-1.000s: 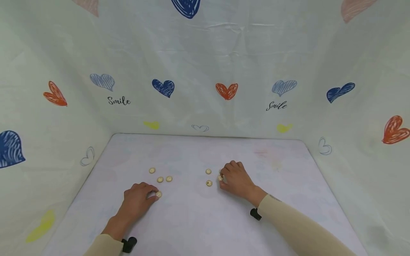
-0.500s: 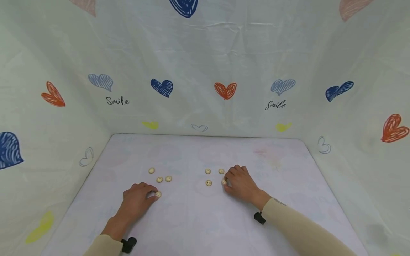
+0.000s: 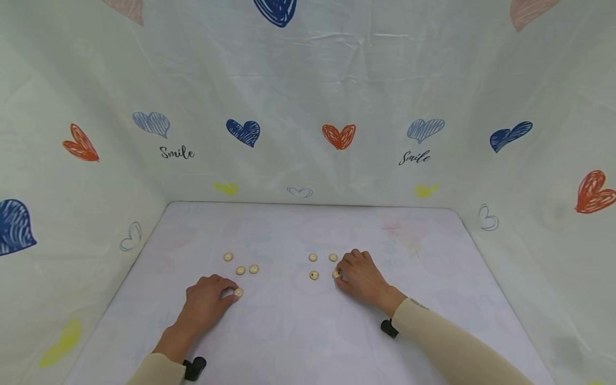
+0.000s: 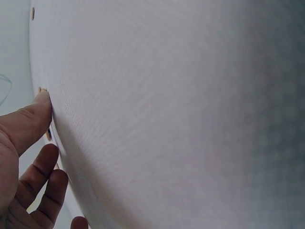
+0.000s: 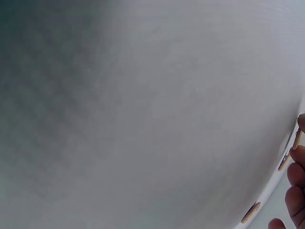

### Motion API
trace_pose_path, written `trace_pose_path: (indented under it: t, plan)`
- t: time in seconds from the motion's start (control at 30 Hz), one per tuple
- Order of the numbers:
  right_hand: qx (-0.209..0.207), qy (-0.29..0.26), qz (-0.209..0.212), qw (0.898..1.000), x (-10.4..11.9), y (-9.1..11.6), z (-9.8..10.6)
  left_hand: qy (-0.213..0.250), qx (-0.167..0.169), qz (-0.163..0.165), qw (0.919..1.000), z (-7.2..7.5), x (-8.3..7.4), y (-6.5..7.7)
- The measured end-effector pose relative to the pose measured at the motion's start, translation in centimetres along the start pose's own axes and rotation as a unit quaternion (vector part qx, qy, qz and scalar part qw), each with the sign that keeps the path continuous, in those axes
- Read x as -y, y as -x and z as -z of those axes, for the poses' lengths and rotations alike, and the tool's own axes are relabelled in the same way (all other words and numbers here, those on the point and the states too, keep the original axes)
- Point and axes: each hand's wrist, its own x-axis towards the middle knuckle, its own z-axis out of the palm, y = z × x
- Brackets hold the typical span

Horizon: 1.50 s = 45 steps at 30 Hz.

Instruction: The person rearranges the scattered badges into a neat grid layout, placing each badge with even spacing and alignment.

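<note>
My left hand (image 3: 207,302) pinches a small round wooden disc (image 3: 238,292) by its edge, between thumb and index finger, at the tabletop. Above it lie two discs side by side, a near one (image 3: 240,270) and one to its right (image 3: 254,269), plus a third disc (image 3: 228,256) farther back. On the other side, my right hand (image 3: 363,275) pinches another disc (image 3: 337,274) with thumb and index finger; its fingertips cover part of it. Around that one sit a back disc (image 3: 333,257), a back-left disc (image 3: 313,257) and a front-left disc (image 3: 314,275) with a dark mark.
The discs lie on a pale table (image 3: 289,331) with rounded back corners. A white curtain (image 3: 298,80) printed with hearts and "Smile" hangs behind it and along both sides. Each wrist carries a black camera, one on the left (image 3: 194,369) and one on the right (image 3: 389,328).
Since one second ago my right hand has shifted slightly right and toward me with its disc, uncovering the back disc. The left hand has stayed in place.
</note>
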Motion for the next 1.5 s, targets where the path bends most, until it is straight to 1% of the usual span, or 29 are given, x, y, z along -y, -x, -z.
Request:
trace_pose_path:
  t: [0.23,0.4,0.67,0.97,1.5]
  plan:
    - [0.010,-0.011,-0.007,1.000,0.20,-0.09,0.18,-0.001,-0.006,-0.003,1.0000,-0.01,-0.04,0.15]
    - [0.019,-0.008,-0.011,1.000,0.28,-0.11,0.29,-0.004,-0.007,-0.005,1.0000,0.02,-0.07,0.12]
    - [0.014,-0.005,-0.003,1.000,0.36,-0.20,0.40,-0.002,-0.004,-0.003,1.0000,0.09,-0.09,0.11]
    - [0.025,-0.004,-0.011,1.000,0.33,-0.22,0.33,-0.002,-0.002,0.001,1.0000,0.18,-0.18,0.10]
    - [0.024,-0.024,-0.013,0.999,0.48,-0.20,0.40,-0.002,0.000,0.004,1.0000,0.25,-0.22,0.26]
